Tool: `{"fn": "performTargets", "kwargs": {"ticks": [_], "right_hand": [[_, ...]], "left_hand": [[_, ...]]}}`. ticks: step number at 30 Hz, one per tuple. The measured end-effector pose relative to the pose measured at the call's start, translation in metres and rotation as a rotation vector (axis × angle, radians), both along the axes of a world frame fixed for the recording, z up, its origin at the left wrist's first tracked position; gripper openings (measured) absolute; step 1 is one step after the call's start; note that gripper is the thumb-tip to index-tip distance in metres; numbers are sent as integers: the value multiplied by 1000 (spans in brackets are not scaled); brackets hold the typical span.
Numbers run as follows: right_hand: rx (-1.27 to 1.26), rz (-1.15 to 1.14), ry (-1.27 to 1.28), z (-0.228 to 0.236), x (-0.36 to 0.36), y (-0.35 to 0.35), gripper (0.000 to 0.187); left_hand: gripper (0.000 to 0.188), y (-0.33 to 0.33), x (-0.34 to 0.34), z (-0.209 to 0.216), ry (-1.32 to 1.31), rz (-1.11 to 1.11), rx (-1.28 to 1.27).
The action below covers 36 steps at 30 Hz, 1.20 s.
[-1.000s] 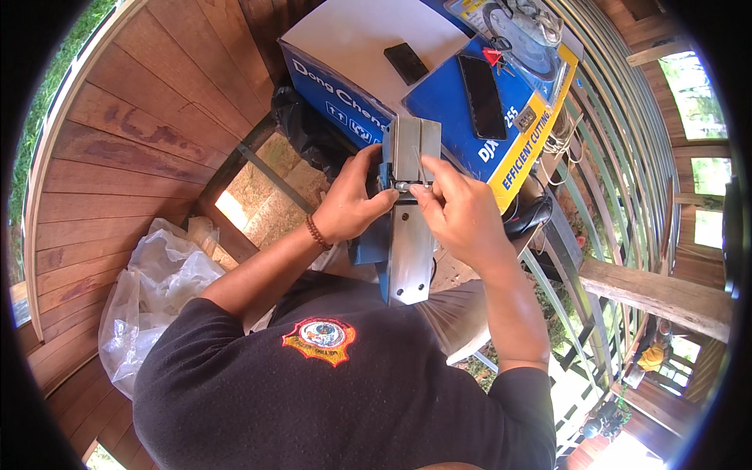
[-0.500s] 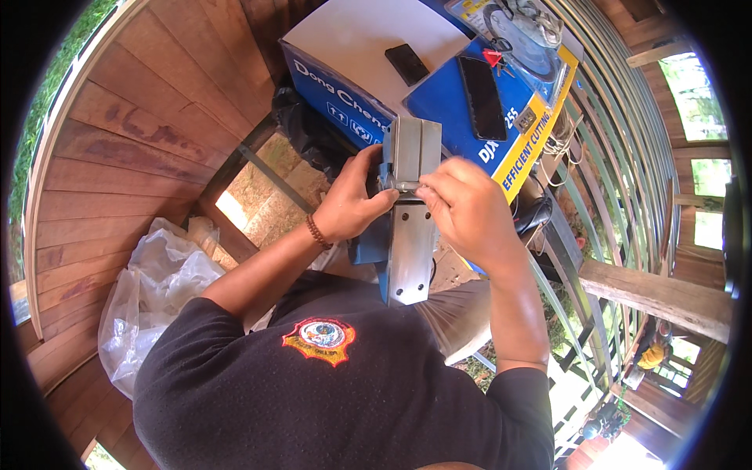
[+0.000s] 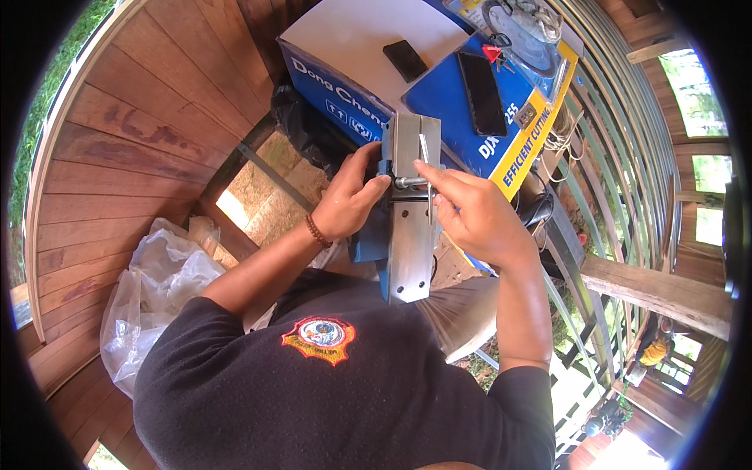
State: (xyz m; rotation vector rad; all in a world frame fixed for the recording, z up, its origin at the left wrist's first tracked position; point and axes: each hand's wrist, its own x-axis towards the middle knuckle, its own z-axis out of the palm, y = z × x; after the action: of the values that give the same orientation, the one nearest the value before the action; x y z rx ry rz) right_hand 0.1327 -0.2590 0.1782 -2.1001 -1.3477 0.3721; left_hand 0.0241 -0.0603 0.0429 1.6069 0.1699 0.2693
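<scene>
An electric hand planer (image 3: 412, 254) stands sole-up in front of me, its two flat silver plates facing up and a blue body beneath. My left hand (image 3: 352, 196) grips its left side, the thumb by the gap between the plates. My right hand (image 3: 478, 210) is closed on a slim silver wrench (image 3: 424, 149) at the right edge of this gap, its fingers partly hiding the tool. A short metal rod (image 3: 410, 182) lies across the gap, between the left thumb and the right fingers.
Beyond the planer sits a blue and white carton (image 3: 352, 55), with a black phone (image 3: 482, 94) and a small black object (image 3: 405, 60) on top. A packaged blade (image 3: 521, 35) and keys (image 3: 501, 63) lie there too. Clear plastic sheeting (image 3: 157, 290) is at left; metal bars run along the right.
My right hand has shifted slightly right and down, with its index finger extended more. The slim wrench and the rod now show more clearly. My left thumb has drawn back a little.
</scene>
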Motion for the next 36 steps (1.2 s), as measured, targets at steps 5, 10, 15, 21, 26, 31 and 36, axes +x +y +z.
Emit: {"fn": "performTargets", "kwargs": {"ticks": [5,10,15,21,26,31,36], "right_hand": [[-10,-60,-85,1,-3,6,40],[111,-76,-220,-7,-6,11,37],[123,-77,-270,-11,-4,13,31],[61,-275,105,-15,-16,13,24],[141,-136,85,-13,-10,13,33],[22,-3,-125,4,-1,4,36],[10,72,-425,7,6,8,37]], "left_hand": [[59,1,-1,4,25,-17,51],[58,3,-1,6,22,-51,63],[56,2,-3,6,49,-24,55],[55,-1,-5,8,54,10,92],[55,0,-4,7,70,5,104],[57,-1,-4,10,25,15,161],[58,-6,-5,12,-1,55,162]]}}
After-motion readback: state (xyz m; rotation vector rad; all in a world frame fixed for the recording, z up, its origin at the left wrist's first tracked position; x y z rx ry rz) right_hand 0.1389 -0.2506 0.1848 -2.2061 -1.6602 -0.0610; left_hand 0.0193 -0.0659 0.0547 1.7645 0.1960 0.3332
